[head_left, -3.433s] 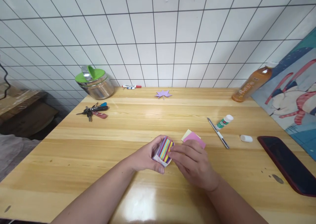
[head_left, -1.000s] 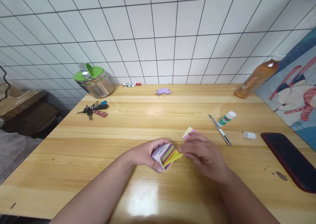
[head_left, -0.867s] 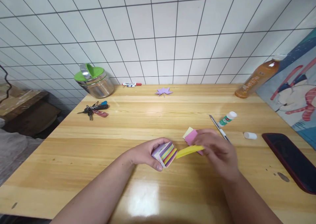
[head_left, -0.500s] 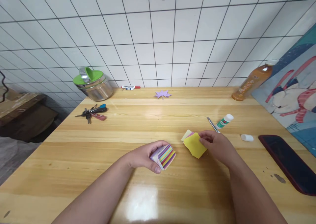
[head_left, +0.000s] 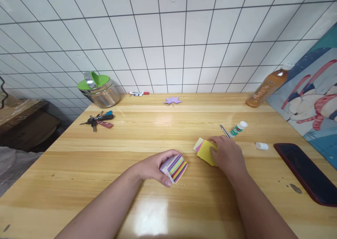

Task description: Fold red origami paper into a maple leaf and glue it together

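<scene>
My left hand [head_left: 155,168] is wrapped round a thick block of multicoloured paper sheets [head_left: 177,169], whose striped edges face right. To its right, a small pile of yellow paper squares [head_left: 206,152] lies on the wooden table, with a pink and a cream sheet [head_left: 198,144] poking out at its upper left. My right hand [head_left: 228,156] covers the right side of the yellow squares, with thumb and fingers closed on their edge. Just beyond that hand are a glue stick [head_left: 238,128] and a box cutter [head_left: 224,131], the cutter partly hidden behind the fingers.
Toward the right are a white cap [head_left: 262,146], a phone [head_left: 306,174] and a tea bottle [head_left: 267,88]. Along the back of the table [head_left: 147,126] are a purple paper leaf [head_left: 173,100], a marker [head_left: 139,93] and a green-lidded metal pot [head_left: 101,91]. Keys [head_left: 97,119] lie at left.
My right hand has shifted forward and left over the yellow squares, covering more of them. The yellow squares sit slightly more gathered. My left hand stays in place with the paper block.
</scene>
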Demonstrator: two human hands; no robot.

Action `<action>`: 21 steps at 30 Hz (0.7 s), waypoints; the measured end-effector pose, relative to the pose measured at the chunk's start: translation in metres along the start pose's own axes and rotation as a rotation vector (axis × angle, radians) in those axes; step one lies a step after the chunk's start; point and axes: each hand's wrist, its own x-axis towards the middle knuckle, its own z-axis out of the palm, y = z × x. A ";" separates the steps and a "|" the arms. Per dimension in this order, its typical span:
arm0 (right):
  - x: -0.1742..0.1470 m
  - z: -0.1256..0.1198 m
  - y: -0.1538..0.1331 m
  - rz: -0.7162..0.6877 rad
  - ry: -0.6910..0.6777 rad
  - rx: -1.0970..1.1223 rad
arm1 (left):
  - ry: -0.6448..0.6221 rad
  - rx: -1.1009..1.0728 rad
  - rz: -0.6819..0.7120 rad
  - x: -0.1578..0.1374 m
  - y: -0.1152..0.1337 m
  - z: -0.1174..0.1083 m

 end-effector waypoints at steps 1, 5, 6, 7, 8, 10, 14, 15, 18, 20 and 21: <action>-0.002 0.000 -0.003 -0.053 0.061 0.030 | -0.002 0.002 -0.002 0.000 0.000 0.000; -0.016 -0.005 -0.028 -0.426 0.233 0.396 | -0.004 -0.004 -0.004 0.001 0.000 0.000; -0.021 -0.007 -0.036 -0.509 0.224 0.482 | -0.006 -0.002 0.002 0.001 0.001 -0.001; -0.025 -0.008 -0.044 -0.608 0.183 0.550 | -0.007 0.004 0.009 0.001 0.000 -0.001; -0.028 -0.009 -0.050 -0.681 0.147 0.602 | -0.008 0.011 0.015 0.001 0.000 -0.001; -0.034 -0.008 -0.059 -0.762 0.093 0.642 | -0.010 0.023 0.018 0.001 0.000 0.000; -0.035 -0.007 -0.061 -0.806 0.012 0.592 | -0.016 0.013 -0.009 0.001 -0.001 0.001; -0.035 -0.008 -0.060 -0.820 -0.006 0.576 | -0.017 0.010 -0.009 0.001 -0.001 0.001; -0.034 -0.013 -0.058 -0.854 -0.062 0.526 | -0.029 0.014 0.005 0.002 0.001 0.002; -0.035 -0.018 -0.058 -0.861 -0.117 0.476 | -0.026 0.039 0.016 0.002 0.001 0.002; -0.036 -0.020 -0.059 -0.863 -0.147 0.448 | -0.017 0.061 0.022 0.003 0.002 0.002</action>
